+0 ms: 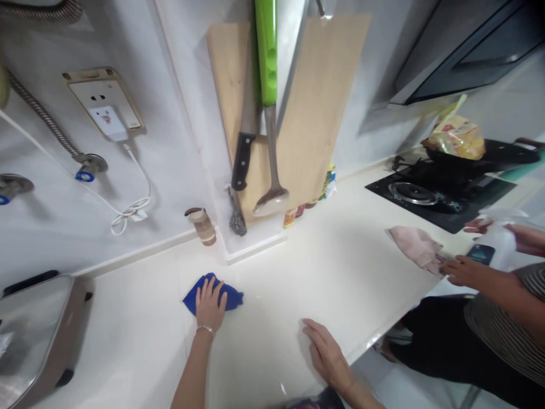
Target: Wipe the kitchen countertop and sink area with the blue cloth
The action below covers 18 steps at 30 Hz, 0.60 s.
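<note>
My left hand (209, 307) lies with its fingers spread on a crumpled blue cloth (233, 296), pressing it against the white countertop (264, 335). A bracelet is round that wrist. Just behind the cloth, by the wall, stands a small brown-and-clear bottle (201, 226). My right hand (328, 355) rests near the counter's front edge, fingers stretched out, with nothing seen in it. Its palm is turned from view.
At right, another person's hand touches a pale pink cloth (417, 247), beside a white spray bottle (502, 244). Behind are a cooktop (426, 196) and a pan. A wooden board (323, 102), knife (244, 153) and ladle (271, 199) hang centrally. A metal-sided appliance (63, 335) stands left.
</note>
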Each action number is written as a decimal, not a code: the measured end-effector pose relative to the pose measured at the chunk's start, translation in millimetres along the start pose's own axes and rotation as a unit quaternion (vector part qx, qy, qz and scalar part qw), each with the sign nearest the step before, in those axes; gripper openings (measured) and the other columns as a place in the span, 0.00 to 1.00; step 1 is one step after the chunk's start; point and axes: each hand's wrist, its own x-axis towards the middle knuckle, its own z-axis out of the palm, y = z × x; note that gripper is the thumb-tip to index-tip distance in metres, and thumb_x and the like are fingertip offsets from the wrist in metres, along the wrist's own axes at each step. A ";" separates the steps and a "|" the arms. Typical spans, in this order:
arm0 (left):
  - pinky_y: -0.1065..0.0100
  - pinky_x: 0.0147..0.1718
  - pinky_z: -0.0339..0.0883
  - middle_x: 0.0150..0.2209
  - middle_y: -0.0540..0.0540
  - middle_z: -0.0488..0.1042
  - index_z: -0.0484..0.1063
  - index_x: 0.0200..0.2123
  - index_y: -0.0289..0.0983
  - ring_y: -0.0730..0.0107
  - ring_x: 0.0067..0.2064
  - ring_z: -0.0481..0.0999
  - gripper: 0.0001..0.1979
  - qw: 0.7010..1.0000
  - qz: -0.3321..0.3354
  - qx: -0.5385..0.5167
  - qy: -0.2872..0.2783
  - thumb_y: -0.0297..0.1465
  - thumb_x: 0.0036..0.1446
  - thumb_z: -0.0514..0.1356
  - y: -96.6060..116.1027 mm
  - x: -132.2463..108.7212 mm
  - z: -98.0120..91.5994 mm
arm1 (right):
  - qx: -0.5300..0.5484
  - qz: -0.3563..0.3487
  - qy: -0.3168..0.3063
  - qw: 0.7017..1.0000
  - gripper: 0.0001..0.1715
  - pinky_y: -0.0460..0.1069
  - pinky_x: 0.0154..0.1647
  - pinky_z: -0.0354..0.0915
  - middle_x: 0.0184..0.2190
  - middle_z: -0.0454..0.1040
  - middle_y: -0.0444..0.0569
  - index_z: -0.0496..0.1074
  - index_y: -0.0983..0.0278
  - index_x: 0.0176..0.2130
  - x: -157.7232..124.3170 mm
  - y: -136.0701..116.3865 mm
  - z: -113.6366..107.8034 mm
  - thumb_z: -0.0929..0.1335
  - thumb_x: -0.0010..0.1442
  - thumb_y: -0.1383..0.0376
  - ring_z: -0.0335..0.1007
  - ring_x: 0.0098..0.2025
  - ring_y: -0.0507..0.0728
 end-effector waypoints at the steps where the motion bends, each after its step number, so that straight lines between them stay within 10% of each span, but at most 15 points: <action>1: 0.47 0.69 0.42 0.67 0.43 0.61 0.68 0.60 0.43 0.56 0.70 0.53 0.25 1.000 -0.007 -0.004 0.000 0.41 0.65 0.45 -2.2 11.5 -0.1 | -0.002 0.002 -0.003 1.000 0.30 0.62 0.56 0.74 0.56 0.72 0.53 0.66 0.54 0.58 -0.4 0.0 -0.2 0.61 0.59 0.74 0.70 0.58 0.61; 9: 0.47 0.68 0.42 0.66 0.41 0.63 0.67 0.61 0.39 0.54 0.70 0.54 0.25 0.995 -0.074 -0.008 0.061 0.38 0.64 0.47 -13.7 97.5 19.4 | -0.023 -0.009 -0.021 0.999 0.33 0.61 0.53 0.77 0.58 0.71 0.52 0.63 0.51 0.61 -2.1 6.5 -0.5 0.62 0.59 0.72 0.71 0.58 0.63; 18: 0.47 0.68 0.41 0.65 0.38 0.63 0.68 0.60 0.35 0.53 0.70 0.53 0.27 0.985 -0.129 0.005 0.113 0.40 0.64 0.45 -33.3 123.1 20.1 | -0.035 0.024 -0.050 0.998 0.29 0.60 0.57 0.74 0.58 0.70 0.55 0.65 0.56 0.59 -3.3 3.7 -2.4 0.60 0.61 0.74 0.68 0.60 0.62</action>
